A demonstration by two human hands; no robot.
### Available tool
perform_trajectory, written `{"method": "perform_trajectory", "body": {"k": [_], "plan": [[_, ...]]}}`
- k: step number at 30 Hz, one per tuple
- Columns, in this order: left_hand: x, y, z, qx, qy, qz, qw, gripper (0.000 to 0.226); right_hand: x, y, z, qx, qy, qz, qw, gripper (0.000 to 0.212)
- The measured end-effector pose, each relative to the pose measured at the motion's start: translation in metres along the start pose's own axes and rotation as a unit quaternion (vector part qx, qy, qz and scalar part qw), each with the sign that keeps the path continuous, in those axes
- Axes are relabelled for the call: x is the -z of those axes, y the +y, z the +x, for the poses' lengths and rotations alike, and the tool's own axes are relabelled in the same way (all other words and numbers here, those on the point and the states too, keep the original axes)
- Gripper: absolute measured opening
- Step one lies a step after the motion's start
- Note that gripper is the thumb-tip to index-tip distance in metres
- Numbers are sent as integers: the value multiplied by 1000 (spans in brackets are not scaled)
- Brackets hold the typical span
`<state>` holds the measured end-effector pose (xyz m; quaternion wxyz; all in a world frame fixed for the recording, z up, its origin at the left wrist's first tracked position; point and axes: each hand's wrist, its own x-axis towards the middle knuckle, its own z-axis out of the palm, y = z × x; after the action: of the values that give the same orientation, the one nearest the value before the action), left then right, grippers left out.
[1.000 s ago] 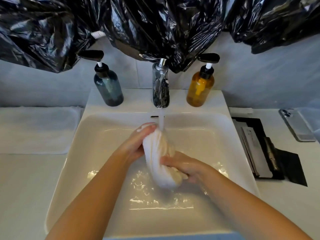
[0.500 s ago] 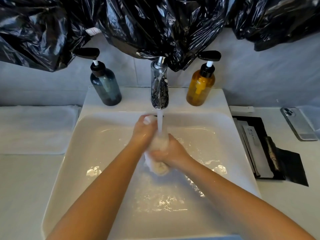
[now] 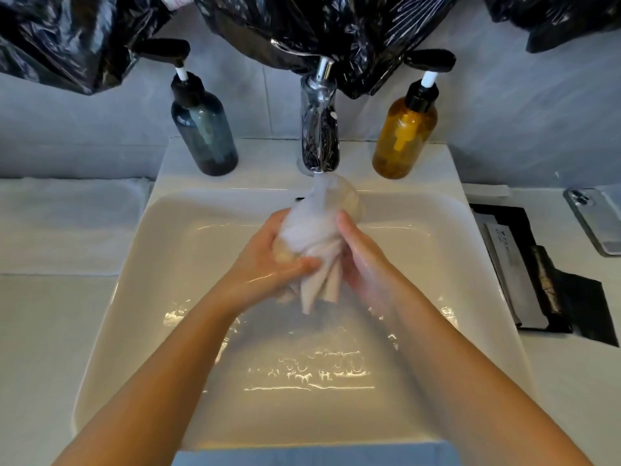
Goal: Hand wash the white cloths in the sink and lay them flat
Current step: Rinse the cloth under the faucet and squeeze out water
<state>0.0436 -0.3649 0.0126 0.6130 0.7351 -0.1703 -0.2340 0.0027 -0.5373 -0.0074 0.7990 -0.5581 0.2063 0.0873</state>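
The white cloth (image 3: pixel 312 243) is bunched into a twisted wad at the centre of the frame, held over the sink (image 3: pixel 134 297) basin and directly under the running faucet (image 3: pixel 319 129), whose stream lands on its upper end. Soaked through, it is likely limp, heavier than when dry, and slick. It should give under any squeeze and cannot break, but its loose folded tails, hanging from the lower end, could slip or trail. The best hold is probably around the thick middle of the wad, one hand at each side, so it can be rubbed or wrung. The left hand (image 3: pixel 275 260) comes in from the lower left, palm turned up and inward, its fingers curled under and round the cloth's left side in a close grip. The right hand (image 3: pixel 363 264) comes from the lower right and presses on the opposite side, thumb lying straight up along the cloth. Its fingers seem to wrap behind, though the water blurs them. Both forearms angle in over the sink's near rim.
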Motion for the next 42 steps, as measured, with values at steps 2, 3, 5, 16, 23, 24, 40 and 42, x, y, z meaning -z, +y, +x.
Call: {"method": "perform_trajectory", "body": {"k": [2, 3, 5, 16, 23, 24, 40, 42], "plan": [[2, 1, 3, 4, -27, -28, 999, 64, -6, 3, 1, -12, -35, 124, 992, 88], [2, -1, 5, 9, -37, -24, 999, 63, -9, 3, 2, -11, -24, 136, 990, 86], [-6, -3, 1, -1, -28, 13, 1000, 58, -16, 3, 7, 15, 31, 103, 994, 74], [-15, -22, -10, -70, 9, 58, 996, 75, -37, 16, 0, 106, 83, 74, 988, 79], [6, -17, -4, 38, -84, 46, 995, 44, -17, 12, 2, 94, 43, 60, 993, 76], [7, -15, -5, 31, -114, 23, 993, 43, -14, 10, 0, 84, 33, 67, 994, 79], [-10, 0, 10, -69, -58, 195, 977, 25, -29, 2, 4, 89, 50, 182, 978, 50], [-2, 0, 13, -25, -115, 166, 979, 17, -26, 2, 5, 81, 23, 196, 977, 41]]}}
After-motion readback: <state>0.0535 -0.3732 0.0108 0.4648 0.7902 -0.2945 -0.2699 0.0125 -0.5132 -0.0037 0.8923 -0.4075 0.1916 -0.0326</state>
